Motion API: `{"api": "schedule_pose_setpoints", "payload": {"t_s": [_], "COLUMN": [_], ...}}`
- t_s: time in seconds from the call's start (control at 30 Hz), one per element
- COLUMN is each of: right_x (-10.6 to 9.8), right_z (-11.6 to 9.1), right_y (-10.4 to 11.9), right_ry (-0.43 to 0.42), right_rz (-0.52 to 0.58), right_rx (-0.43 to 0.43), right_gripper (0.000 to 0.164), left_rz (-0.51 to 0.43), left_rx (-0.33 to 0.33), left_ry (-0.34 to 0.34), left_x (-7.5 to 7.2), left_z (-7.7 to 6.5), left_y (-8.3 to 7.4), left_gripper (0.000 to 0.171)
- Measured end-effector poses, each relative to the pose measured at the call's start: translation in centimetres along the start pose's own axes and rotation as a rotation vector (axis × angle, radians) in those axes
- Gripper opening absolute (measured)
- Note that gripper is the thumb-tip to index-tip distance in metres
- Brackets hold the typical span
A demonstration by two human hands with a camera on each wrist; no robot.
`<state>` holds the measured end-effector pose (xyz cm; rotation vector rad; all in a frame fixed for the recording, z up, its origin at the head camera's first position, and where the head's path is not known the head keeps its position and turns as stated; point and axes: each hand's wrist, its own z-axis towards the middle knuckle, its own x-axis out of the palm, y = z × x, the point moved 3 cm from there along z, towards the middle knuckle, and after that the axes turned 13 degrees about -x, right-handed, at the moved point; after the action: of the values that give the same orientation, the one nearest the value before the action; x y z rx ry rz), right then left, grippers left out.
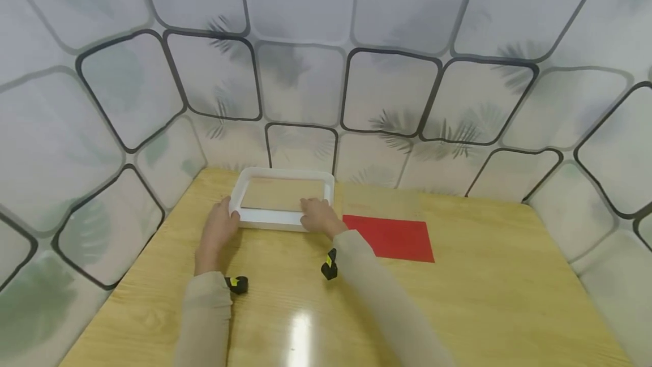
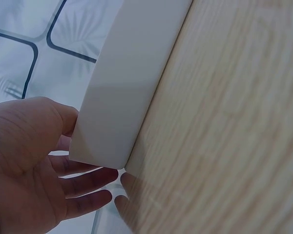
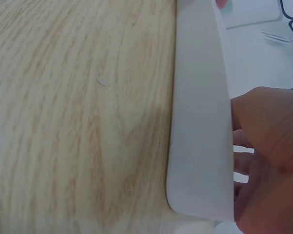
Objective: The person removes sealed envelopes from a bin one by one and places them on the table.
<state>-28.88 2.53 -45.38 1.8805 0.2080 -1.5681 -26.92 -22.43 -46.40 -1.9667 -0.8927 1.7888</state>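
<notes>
While the loosely open left hand [image 1: 218, 228] is touching the white rectangular plastic-looking tray [image 1: 275, 218] at its near corner, probably steadying it, the right hand [image 1: 322, 217] is reaching over a flat brown rectangular sheet [image 1: 280, 192] inside (its grip is staying unclear). Leaf-printed pale walls [image 1: 300, 84] are enclosing the glossy yellow wooden table [image 1: 484, 299] beneath.
</notes>
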Motion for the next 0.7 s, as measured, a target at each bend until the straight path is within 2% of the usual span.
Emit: {"api": "schedule_pose_setpoints", "payload": {"t_s": [0.07,0.13,0.27,0.37,0.47,0.53,0.63,0.7], "right_x": [0.61,0.87,0.63,0.37,0.23,0.20,0.06,-0.04], "right_z": [-0.14,-0.09,0.05,-0.01,-0.15,-0.19,-0.20,-0.17], "right_y": [-0.12,-0.20,-0.31,-0.38,-0.38,-0.40,-0.41,-0.48], "right_ry": [0.015,-0.008,-0.074,-0.098,-0.107,-0.103,-0.095,-0.082], "right_rz": [-0.008,-0.003,0.073,0.128,0.164,0.162,0.132,0.073], "right_rx": [0.034,0.062,0.088,0.091,0.089,0.079,0.067,0.066], "right_gripper": [0.054,0.053,0.031,0.025,0.042,0.045,0.049,0.053], "left_rz": [0.002,-0.006,-0.014,-0.015,-0.014,-0.012,-0.014,-0.017], "left_rx": [-0.007,-0.009,-0.017,-0.027,-0.038,-0.042,-0.042,-0.039], "left_ry": [0.007,-0.002,-0.017,-0.010,0.001,0.004,0.006,0.008], "left_x": [0.29,0.37,0.17,0.06,0.05,0.07,0.13,0.19], "left_z": [-0.20,-0.30,-0.27,-0.26,-0.32,-0.37,-0.44,-0.49], "left_y": [0.20,0.30,0.27,0.12,0.07,0.08,0.08,0.07], "left_gripper": [0.059,0.058,0.058,0.059,0.059,0.059,0.059,0.059]}}
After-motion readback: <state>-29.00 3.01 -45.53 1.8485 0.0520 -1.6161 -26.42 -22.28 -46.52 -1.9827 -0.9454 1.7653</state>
